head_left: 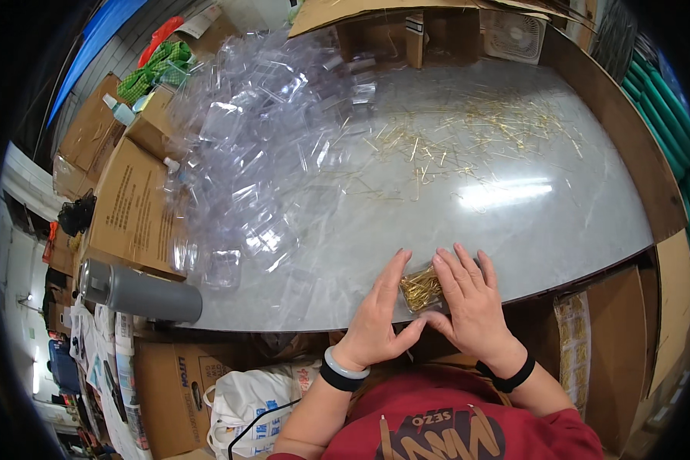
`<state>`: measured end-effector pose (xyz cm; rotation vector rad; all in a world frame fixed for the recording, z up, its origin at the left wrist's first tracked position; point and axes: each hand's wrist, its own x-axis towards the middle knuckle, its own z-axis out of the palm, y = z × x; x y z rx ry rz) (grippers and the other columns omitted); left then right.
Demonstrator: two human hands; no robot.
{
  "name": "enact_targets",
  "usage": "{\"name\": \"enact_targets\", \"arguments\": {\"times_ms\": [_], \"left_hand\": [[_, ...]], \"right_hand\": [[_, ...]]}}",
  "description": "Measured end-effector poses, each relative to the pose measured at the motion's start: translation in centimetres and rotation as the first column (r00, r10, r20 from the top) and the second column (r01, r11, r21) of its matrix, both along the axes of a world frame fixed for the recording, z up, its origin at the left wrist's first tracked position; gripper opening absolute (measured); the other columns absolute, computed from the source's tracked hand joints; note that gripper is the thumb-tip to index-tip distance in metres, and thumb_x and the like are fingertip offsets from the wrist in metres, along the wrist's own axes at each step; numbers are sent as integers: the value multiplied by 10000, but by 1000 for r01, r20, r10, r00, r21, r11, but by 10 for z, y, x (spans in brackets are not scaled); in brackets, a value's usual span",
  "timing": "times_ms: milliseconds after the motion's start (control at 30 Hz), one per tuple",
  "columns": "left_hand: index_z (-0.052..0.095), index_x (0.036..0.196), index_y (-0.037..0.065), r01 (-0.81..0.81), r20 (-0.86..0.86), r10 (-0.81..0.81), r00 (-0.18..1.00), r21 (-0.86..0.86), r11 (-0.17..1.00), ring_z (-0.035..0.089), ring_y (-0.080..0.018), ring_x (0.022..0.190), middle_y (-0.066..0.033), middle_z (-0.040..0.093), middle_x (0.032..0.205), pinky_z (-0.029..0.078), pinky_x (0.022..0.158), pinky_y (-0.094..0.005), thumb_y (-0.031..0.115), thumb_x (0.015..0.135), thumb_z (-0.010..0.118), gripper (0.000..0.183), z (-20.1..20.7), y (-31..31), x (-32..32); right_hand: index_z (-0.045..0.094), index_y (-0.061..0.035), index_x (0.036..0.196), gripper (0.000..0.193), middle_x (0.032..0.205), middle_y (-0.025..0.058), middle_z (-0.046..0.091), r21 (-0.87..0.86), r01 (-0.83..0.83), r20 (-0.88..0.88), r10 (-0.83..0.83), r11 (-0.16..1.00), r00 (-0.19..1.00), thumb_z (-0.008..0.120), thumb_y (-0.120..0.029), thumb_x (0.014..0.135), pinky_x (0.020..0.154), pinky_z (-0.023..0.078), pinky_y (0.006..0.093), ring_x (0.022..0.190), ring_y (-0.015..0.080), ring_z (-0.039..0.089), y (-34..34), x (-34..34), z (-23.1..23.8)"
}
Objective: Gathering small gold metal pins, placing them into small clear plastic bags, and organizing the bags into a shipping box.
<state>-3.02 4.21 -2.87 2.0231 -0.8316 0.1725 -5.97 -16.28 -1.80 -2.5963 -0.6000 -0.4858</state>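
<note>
A small clear plastic box [421, 290] packed with thin gold pins lies at the near edge of the grey table [560, 222]. My left hand [381, 314] presses flat against its left side, thumb under its near edge. On the box's right side rests my right hand [471, 300], fingers spread over its lid. Between them both hands enclose the box. A scatter of loose gold pins [475, 126] lies farther back on the table. A big heap of empty clear plastic boxes [261, 153] fills the left half.
A grey cylindrical flask [138, 293] lies on its side at the table's left corner. Cardboard cartons [126, 203] stand along the left, with a white bag [253, 402] below the table edge. A small fan [514, 34] stands at the back.
</note>
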Motion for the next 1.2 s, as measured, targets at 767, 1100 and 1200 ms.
{"name": "enact_targets", "arguments": {"times_ms": [767, 1100, 1200], "left_hand": [[165, 1592, 10, 57, 29, -59, 998, 63, 996, 509, -378, 1357, -217, 446, 1528, 444, 1096, -407, 79, 889, 724, 900, -3, -4, -1], [107, 1600, 11, 86, 10, -86, 996, -6, 996, 343, -420, 1469, -253, 291, 1608, 332, 1186, -448, 13, 834, 693, 965, -6, 1, 1], [59, 1597, -24, 89, -108, -100, 989, -104, 991, 297, -436, 1481, -282, 247, 1612, 303, 1197, -452, 75, 786, 680, 1027, -4, 2, 2]], "right_hand": [[614, -17, 1197, 382, 1193, 149, 614, 482, -90, -402, 311, 872, 861, 733, -45, 835, 931, 489, 444, 1105, 380, 578, -23, 39, 18], [445, -8, 1466, 753, 1528, 203, 424, -87, -60, -63, 55, 994, 997, 743, -342, 860, 1165, 263, 599, 1424, 393, 393, -3, 0, 1], [434, -47, 1488, 809, 1549, 245, 364, 41, -18, -38, 20, 999, 999, 770, -380, 831, 1148, 279, 583, 1402, 428, 388, 2, -2, -2]]}}
